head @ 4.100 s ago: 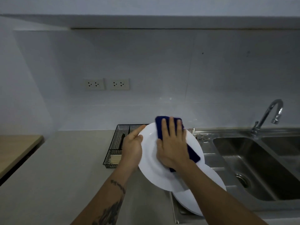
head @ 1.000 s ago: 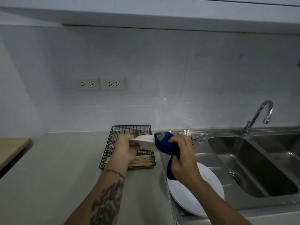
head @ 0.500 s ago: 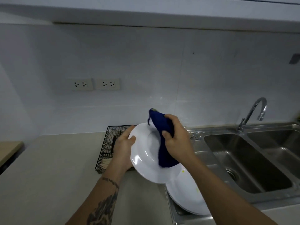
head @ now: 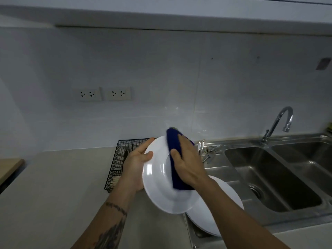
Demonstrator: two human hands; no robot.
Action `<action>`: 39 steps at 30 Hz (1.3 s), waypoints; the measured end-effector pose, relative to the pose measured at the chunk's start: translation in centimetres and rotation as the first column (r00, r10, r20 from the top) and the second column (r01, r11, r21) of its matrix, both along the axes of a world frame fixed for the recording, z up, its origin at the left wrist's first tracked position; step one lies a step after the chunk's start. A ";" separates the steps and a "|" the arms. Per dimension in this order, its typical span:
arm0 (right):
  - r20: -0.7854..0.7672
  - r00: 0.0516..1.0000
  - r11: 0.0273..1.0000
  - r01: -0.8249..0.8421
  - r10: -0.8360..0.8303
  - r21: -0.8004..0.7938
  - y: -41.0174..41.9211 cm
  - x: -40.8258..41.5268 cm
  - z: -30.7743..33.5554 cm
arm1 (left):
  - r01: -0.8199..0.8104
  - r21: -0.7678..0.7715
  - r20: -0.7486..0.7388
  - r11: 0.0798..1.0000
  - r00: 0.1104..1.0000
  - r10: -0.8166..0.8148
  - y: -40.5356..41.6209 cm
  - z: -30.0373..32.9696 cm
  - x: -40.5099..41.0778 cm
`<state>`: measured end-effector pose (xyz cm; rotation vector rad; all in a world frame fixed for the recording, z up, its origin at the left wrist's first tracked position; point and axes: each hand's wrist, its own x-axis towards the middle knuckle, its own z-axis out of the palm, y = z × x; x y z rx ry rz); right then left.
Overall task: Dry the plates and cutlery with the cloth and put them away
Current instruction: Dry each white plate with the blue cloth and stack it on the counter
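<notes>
- Behind my left hand point(head: 136, 166) sits the wire basket point(head: 118, 162).
- That hand grips the white plate point(head: 158, 186) by its left rim, tilted up.
- My right hand point(head: 188, 164) presses the blue cloth point(head: 175, 159) against its face.
- More plates point(head: 221, 209) lie below my right wrist.

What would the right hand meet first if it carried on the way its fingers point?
Probably the white wall behind the counter: the right hand, pressing the blue cloth on the held plate, points up and away. Depth is unclear.

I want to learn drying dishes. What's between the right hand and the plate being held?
In the head view, the blue cloth lies between the right hand and the white plate.
</notes>
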<state>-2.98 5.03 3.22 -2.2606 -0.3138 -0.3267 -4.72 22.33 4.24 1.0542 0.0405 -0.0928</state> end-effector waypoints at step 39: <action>0.133 0.991 1.000 -0.005 0.007 -0.019 -2.6 1.3 2.4 | -0.304 0.506 0.206 0.807 0.951 0.230 3.5 1.9 1.6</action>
